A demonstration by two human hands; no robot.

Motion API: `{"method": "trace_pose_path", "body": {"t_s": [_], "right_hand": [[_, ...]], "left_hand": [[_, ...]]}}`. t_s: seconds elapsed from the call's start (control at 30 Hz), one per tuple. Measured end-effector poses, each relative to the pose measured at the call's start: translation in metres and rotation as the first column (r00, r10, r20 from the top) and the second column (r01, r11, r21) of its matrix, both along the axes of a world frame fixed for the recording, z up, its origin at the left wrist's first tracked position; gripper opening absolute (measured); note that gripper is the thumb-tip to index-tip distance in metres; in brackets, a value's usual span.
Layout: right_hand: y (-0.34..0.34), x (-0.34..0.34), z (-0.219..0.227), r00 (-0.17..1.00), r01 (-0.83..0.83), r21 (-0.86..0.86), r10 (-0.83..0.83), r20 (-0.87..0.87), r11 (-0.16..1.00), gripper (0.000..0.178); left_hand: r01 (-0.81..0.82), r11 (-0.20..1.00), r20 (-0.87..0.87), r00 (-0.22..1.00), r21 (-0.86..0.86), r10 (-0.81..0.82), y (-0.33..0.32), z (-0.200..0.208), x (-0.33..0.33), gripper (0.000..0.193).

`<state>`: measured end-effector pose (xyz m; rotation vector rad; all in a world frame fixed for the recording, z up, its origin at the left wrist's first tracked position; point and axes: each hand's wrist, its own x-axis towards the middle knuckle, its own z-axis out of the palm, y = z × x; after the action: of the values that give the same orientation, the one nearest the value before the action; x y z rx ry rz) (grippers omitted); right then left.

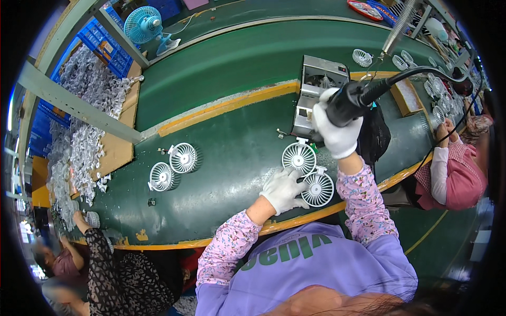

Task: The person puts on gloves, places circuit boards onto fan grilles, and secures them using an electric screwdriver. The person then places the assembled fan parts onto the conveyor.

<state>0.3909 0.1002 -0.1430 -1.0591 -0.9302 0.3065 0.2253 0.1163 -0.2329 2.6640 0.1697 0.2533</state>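
Note:
My right hand (pixel 337 138), in a white glove, is closed around a black electric screwdriver (pixel 343 105) with a thick cable, held above the bench beside a metal box. Its tip is hidden. My left hand (pixel 284 190), also gloved, lies on the bench with fingers stretched out, touching the edge of a round white fan grille (pixel 318 189). Just beyond it another white fan grille (pixel 299 157) lies with its small neck pointing away from me. The two grilles sit side by side in front of the metal screw feeder (pixel 322 79).
Two more white fan housings (pixel 183 158) stand to the left. Clear plastic parts (pixel 87 126) are heaped at far left beside a co-worker's arm (pixel 95 247). A blue desk fan (pixel 143 25) stands behind. At right are a cardboard box (pixel 407 97), several grilles and another person (pixel 453 176).

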Motion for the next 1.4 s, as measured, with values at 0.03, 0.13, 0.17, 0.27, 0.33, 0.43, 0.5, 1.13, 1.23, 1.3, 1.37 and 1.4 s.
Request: {"method": "trace_pose_path", "body": {"t_s": [0.03, 0.13, 0.17, 0.27, 0.33, 0.43, 0.5, 1.13, 1.23, 1.3, 1.37, 1.4], "right_hand": [[-0.004, -0.012, 0.004, 0.985, -0.061, -0.089, 0.046, -0.164, 0.994, 0.022], [-0.001, -0.027, -0.019, 0.988, -0.138, -0.055, 0.134, -0.071, 0.989, 0.029], [-0.003, -0.031, -0.021, 0.987, -0.154, -0.113, 0.147, -0.069, 0.982, 0.028], [-0.001, -0.039, -0.032, 0.987, -0.072, -0.116, 0.087, 0.133, 0.991, 0.028], [0.003, -0.039, -0.042, 0.985, -0.118, -0.151, 0.134, 0.106, 0.981, 0.025], [0.005, -0.040, -0.050, 0.985, -0.111, -0.164, 0.130, 0.110, 0.980, 0.023], [0.004, -0.037, -0.049, 0.975, -0.123, -0.179, 0.152, 0.163, 0.976, 0.023], [-0.029, -0.031, -0.017, 0.954, -0.241, 0.038, 0.244, -0.176, 0.970, 0.024], [-0.032, -0.043, -0.030, 0.950, -0.245, 0.001, 0.240, -0.200, 0.970, 0.024], [-0.037, -0.044, -0.034, 0.915, -0.318, 0.021, 0.313, -0.254, 0.948, 0.029], [-0.039, -0.047, -0.037, 0.912, -0.294, 0.003, 0.282, -0.298, 0.956, 0.028], [-0.039, -0.046, -0.042, 0.914, -0.287, -0.007, 0.271, -0.302, 0.958, 0.028]], "left_hand": [[-0.006, 1.000, -0.009, 1.000, -0.008, 0.006, 0.000, 0.001, 0.000, 0.045], [-0.010, 1.000, 0.004, 1.000, -0.023, 0.010, -0.001, -0.001, -0.001, 0.045], [-0.007, 1.000, 0.026, 1.000, -0.030, 0.008, -0.001, -0.002, -0.002, 0.045], [-0.010, 1.000, 0.069, 0.998, -0.017, 0.011, -0.002, 0.003, -0.001, 0.042], [-0.012, 1.000, 0.059, 0.998, -0.019, 0.013, -0.002, 0.002, -0.001, 0.042], [-0.012, 1.000, 0.046, 0.999, -0.025, 0.013, -0.002, 0.001, 0.000, 0.042], [-0.011, 1.000, 0.044, 0.999, -0.029, 0.012, -0.002, 0.001, 0.000, 0.041], [-0.914, 0.400, 0.308, 0.364, -0.060, 0.879, 0.108, -0.009, -0.071, 0.041], [-0.946, 0.316, 0.348, 0.273, -0.072, 0.897, 0.111, -0.008, -0.086, 0.034], [-0.964, 0.262, 0.348, 0.232, -0.038, 0.908, 0.111, -0.007, -0.096, 0.030], [-0.976, 0.215, 0.437, 0.183, -0.025, 0.881, 0.114, -0.005, -0.105, 0.025], [-0.981, 0.192, 0.484, 0.167, -0.002, 0.859, 0.114, -0.001, -0.113, 0.024]]}}
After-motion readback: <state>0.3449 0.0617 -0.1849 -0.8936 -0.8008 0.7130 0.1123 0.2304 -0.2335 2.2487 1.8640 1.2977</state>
